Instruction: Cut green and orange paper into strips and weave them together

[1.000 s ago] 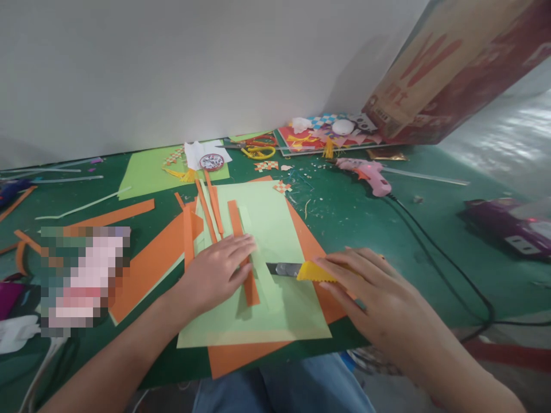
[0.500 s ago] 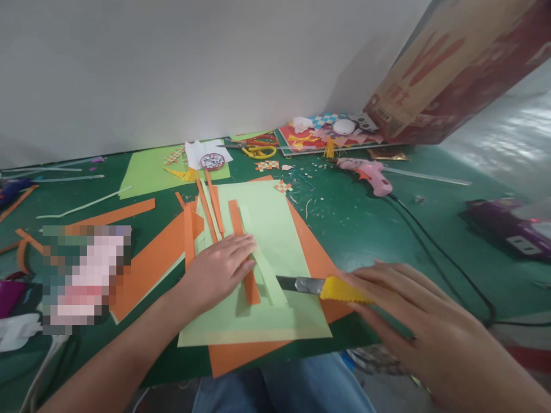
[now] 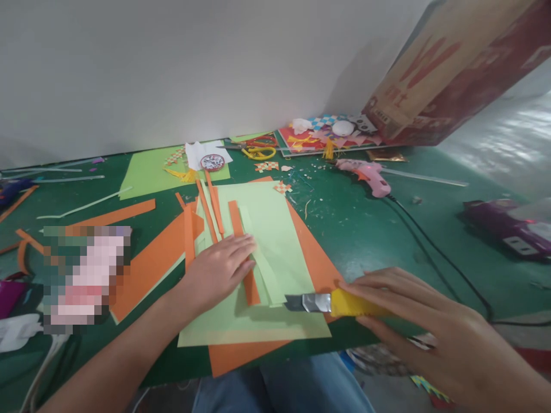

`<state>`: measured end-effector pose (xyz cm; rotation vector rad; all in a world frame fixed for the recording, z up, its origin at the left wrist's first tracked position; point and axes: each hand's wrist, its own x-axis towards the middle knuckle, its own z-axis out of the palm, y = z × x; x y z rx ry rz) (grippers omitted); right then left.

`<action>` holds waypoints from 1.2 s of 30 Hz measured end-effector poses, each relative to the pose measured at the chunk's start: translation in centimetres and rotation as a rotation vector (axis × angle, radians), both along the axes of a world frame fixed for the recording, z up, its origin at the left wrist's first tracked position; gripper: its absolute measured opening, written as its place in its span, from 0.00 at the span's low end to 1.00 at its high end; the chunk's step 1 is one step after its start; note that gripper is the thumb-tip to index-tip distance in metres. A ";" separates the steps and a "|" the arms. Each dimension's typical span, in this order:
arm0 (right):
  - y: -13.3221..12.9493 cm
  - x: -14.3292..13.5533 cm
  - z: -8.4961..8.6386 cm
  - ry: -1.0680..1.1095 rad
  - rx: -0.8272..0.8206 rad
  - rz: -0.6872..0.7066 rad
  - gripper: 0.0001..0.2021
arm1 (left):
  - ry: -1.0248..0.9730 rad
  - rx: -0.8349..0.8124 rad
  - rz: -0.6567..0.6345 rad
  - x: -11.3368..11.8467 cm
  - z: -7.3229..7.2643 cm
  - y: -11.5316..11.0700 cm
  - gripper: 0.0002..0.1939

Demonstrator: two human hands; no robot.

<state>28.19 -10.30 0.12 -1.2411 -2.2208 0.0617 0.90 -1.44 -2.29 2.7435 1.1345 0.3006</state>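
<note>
My left hand lies flat with its fingers stretched out, pressing on an orange paper strip and beside a narrow pale green strip. Both strips lie on a pale green paper sheet, which overlaps an orange sheet. In my right hand is a yellow utility knife, gripped by the handle. Its blade points left and is at the lower end of the green strip; I cannot tell whether it touches.
A pink glue gun lies at the right with its black cord. Yellow-handled scissors and paper scraps are farther back. A purple device sits on the right side of the green table. Orange strips and a blurred-out pink object are at left.
My right hand and the utility knife have moved down and to the right, the blade drawing away from beside the green strip to its lower end. My left hand has stayed in place.
</note>
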 end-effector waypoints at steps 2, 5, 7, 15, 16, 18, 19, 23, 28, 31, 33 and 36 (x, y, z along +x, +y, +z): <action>0.2 -0.5 -0.1 0.012 -0.017 0.000 0.10 | 0.005 -0.003 -0.002 0.0 0.0 0.0 0.20; 0.5 -1.0 -0.6 0.044 -0.048 -0.005 0.10 | 0.014 -0.012 -0.006 0.0 0.1 -0.1 0.19; 0.7 -1.3 -1.2 0.060 -0.078 -0.016 0.10 | 0.014 -0.009 -0.007 -0.1 0.1 -0.1 0.19; 2.1 -2.4 -2.9 -0.014 -0.170 -0.072 0.11 | 0.020 -0.004 -0.001 -0.1 0.0 0.0 0.20; 2.3 -2.6 -2.9 -0.021 -0.165 -0.077 0.11 | 0.020 -0.001 -0.003 -0.1 0.0 0.0 0.20; 2.5 -2.8 -3.0 -0.031 -0.147 -0.089 0.11 | 0.014 0.012 -0.005 -0.1 -0.1 0.0 0.20; 2.6 -2.9 -3.1 -0.034 -0.135 -0.091 0.11 | 0.009 0.020 -0.006 -0.1 -0.1 0.0 0.19; 2.9 -3.3 -3.3 -0.050 -0.108 -0.093 0.11 | -0.003 0.037 -0.012 0.0 -0.2 -0.1 0.19; 3.0 -3.8 -3.5 -0.063 -0.072 -0.084 0.11 | -0.008 0.041 -0.010 0.0 -0.1 -0.1 0.18; 2.9 -4.1 -3.5 -0.057 -0.067 -0.086 0.11 | -0.017 0.047 -0.019 0.0 -0.2 0.0 0.18; 2.7 -4.2 -3.5 -0.053 -0.070 -0.090 0.11 | -0.021 0.050 -0.023 0.0 -0.2 0.0 0.18; 2.7 -4.3 -3.5 -0.043 -0.067 -0.090 0.11 | -0.022 0.050 -0.030 0.0 -0.2 0.0 0.18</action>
